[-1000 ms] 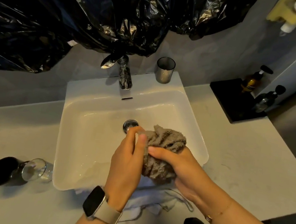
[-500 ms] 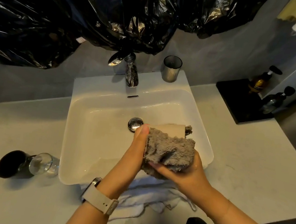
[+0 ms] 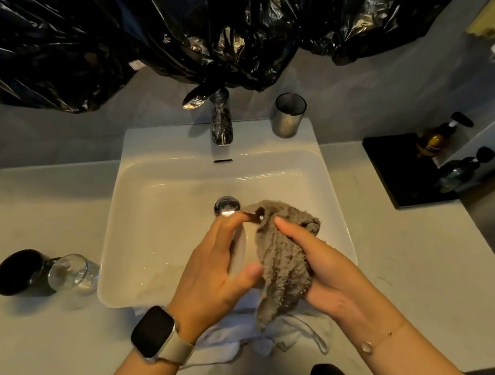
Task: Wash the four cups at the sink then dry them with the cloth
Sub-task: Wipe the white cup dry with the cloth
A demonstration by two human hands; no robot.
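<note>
Over the white sink [image 3: 137, 157], my left hand [image 3: 213, 268] grips a pale cup [image 3: 239, 249], fingers and thumb round its side. My right hand [image 3: 320, 269] holds the grey cloth [image 3: 283, 264] wrapped against the cup's right side, so most of the cup is hidden. A black cup [image 3: 16, 271] and a clear glass [image 3: 71, 271] lying on its side sit on the counter left of the sink. A metallic cup [image 3: 288, 115] stands upright on the sink's back rim.
The chrome faucet [image 3: 222, 121] rises behind the basin, with the drain [image 3: 227, 206] just beyond my fingertips. A white cloth [image 3: 296, 332] lies at the sink's front edge. A black tray [image 3: 399, 169] with two pump bottles sits at the right. Black plastic bags [image 3: 167, 19] cover the wall.
The cup has turned in my hands. My left hand now wraps its side, and the cloth has shifted from on top of it to its right side and hangs lower.
</note>
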